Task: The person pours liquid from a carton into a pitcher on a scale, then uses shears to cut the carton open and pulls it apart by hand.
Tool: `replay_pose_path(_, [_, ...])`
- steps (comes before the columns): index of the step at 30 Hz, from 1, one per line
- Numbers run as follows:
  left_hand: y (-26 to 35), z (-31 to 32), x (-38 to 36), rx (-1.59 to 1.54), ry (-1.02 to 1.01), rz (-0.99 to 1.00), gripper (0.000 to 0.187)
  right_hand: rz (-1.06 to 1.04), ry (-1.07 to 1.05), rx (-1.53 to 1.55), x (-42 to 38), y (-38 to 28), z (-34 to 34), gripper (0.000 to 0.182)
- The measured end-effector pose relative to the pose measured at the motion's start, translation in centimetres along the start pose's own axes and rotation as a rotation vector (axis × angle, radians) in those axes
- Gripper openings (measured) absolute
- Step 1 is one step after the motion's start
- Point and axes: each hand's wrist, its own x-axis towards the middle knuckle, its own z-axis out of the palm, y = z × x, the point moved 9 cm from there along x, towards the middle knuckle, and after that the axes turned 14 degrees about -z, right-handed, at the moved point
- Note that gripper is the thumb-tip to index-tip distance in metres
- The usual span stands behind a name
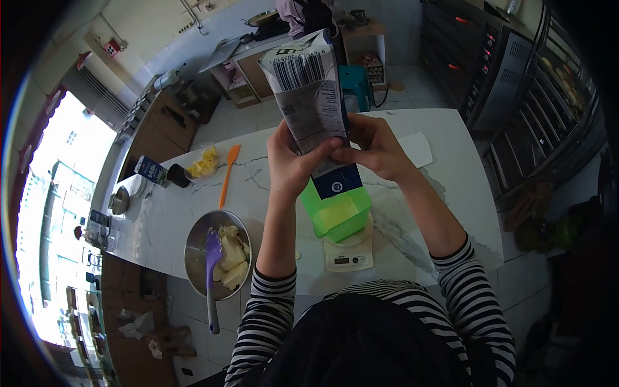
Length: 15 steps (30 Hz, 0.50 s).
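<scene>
Both of my hands grip a dented white and dark blue carton [306, 109] with a barcode near its upper end. My left hand [288, 158] wraps its left side, and my right hand [375, 149] closes on its right side, thumbs meeting on the front. The carton's dark blue lower end is just above a green plastic container [342, 226], overlapping it in view. Something pale yellow shows inside that container. It stands on a white kitchen scale [349, 257], whose display I cannot read. Whether anything flows from the carton cannot be made out.
At left, a steel bowl [192, 274] holds pale butter-like chunks and a purple spatula [213, 264]. Beyond lie an orange spatula [229, 175], a clear bag of yellow pieces [205, 162], a dark cup [178, 175] and a milk carton [151, 171]. Another person [303, 16] stands at the back.
</scene>
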Motion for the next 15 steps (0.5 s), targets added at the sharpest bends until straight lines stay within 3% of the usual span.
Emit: replay_pose_path(15, [0.29, -0.14, 0.68, 0.06, 0.094, -0.06, 0.031, -0.01, 0.056, 0.013, 0.6, 0.58, -0.78, 0.026])
